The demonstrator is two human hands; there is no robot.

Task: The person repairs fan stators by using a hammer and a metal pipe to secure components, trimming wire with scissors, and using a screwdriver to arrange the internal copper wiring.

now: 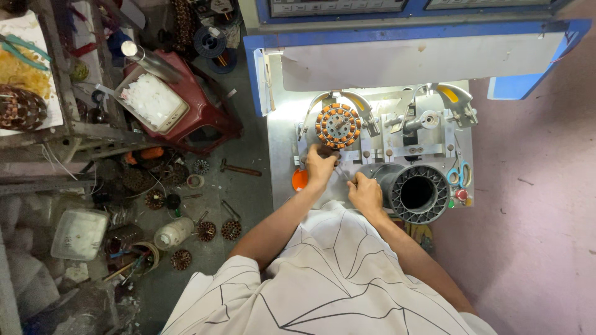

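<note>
Left hand [321, 164] is curled at the bottom edge of the copper-wound stator [338, 125]; can't tell if it's pinching anything. Right hand [366, 193] sits lower right of the stator, loosely closed on the worktop [282, 149]. Stator looks heavy and rigid, windings delicate, so grab the outer rim.
</note>
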